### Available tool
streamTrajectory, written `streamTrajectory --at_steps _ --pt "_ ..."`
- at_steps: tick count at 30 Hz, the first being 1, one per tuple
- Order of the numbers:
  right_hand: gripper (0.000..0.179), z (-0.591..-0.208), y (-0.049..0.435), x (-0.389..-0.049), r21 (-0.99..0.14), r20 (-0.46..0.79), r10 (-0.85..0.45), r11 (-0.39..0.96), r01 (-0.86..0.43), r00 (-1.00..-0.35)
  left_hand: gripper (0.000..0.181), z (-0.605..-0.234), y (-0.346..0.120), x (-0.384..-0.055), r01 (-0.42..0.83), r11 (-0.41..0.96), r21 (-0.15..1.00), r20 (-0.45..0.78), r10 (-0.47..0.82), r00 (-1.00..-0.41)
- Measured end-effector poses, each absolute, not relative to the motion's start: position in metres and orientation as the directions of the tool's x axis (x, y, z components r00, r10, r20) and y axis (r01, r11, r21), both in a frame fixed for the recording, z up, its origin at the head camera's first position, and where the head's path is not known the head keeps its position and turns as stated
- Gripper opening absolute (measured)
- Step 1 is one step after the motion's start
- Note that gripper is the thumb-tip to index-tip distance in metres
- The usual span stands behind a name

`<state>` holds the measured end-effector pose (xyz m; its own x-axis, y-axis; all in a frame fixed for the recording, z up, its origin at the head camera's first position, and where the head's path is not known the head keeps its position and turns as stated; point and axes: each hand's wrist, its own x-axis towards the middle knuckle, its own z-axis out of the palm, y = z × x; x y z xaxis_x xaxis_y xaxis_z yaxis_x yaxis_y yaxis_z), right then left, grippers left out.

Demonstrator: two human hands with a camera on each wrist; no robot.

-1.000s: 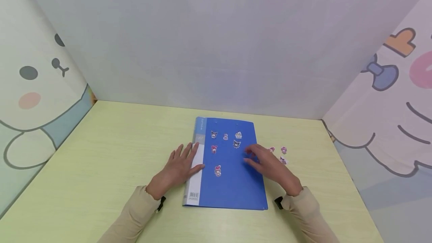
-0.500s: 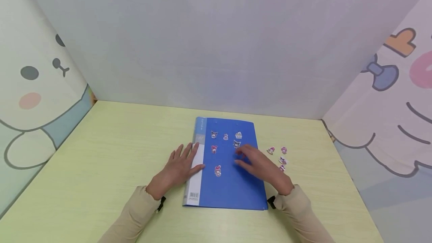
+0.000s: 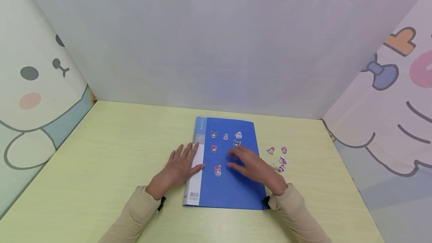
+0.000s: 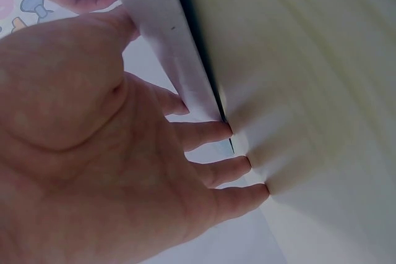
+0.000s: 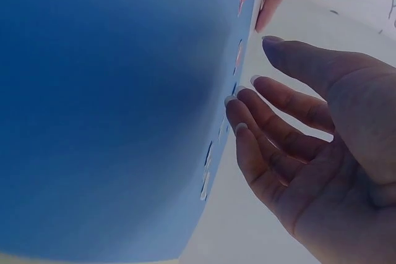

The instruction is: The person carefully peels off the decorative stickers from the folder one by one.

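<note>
A blue file folder with a white spine label lies on the table, several cartoon stickers on its cover. My left hand rests with spread fingers along its spine; in the left wrist view, fingertips reach the tabletop beside the spine. Over the middle of the cover hovers my right hand, fingers loosely bent, thumb apart and nothing visible between them. Its fingers lie near a pink-hooded sticker and a red-eared one. The right hand partly covers a dark-eared sticker.
Several loose pink and purple stickers lie on the table right of the folder. The pale yellow tabletop meets a light back wall, with cartoon-printed sheets at both sides.
My right hand has moved left from the folder's right edge to the middle of its cover, uncovering more loose stickers on the right. The left hand has stayed in place.
</note>
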<state>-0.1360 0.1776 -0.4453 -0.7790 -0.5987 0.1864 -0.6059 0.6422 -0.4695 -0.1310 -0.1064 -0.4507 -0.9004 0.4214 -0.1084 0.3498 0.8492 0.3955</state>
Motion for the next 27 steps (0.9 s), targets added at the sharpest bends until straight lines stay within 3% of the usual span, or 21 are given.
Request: streamTrajectory --at_steps 17,27 --pt "0.035 -0.446 0.157 -0.134 -0.452 0.148 -0.651 0.625 -0.636 -0.745 0.077 -0.449 -0.106 -0.129 0.358 0.851 0.384 -0.101 0.424 -0.9" --pt "0.027 -0.447 0.153 -0.131 -0.484 0.113 -0.663 0.613 -0.624 -0.74 0.078 -0.451 -0.106 -0.13 0.353 0.85 0.392 -0.104 0.422 -0.901"
